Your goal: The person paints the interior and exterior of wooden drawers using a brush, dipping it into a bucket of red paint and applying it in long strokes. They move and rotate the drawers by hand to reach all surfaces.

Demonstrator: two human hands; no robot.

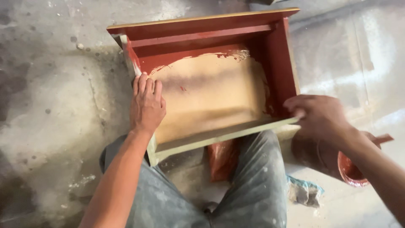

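Two bare hands at a wooden drawer point(211, 93), seen from above. Left hand point(147, 103) laid flat, fingers together and pointing away, palm down on the drawer's left wall where it meets the bottom panel; nothing clasped, only pressing. Drawer tilted across grey trousers point(253, 185), near edge resting on the knees, far edge out over the concrete floor point(50, 105). Far wall, right wall and rim painted dark red; bottom panel mostly bare pale wood, with a ragged red border along the far and right sides and a small red fleck near the middle. Near wall unpainted, pale. Red plastic bag point(222, 159) on the floor between the knees, under the drawer's near edge. Right hand point(320, 118) at the drawer's near right corner, fingers curled, fingertips touching the end of the pale near wall; blurred, so cannot tell whether anything is pinched in the grip. Bowl of red paint point(349, 171) just below that wrist, partly hidden. Crumpled wrapper point(304, 192) on the floor beside the right leg.
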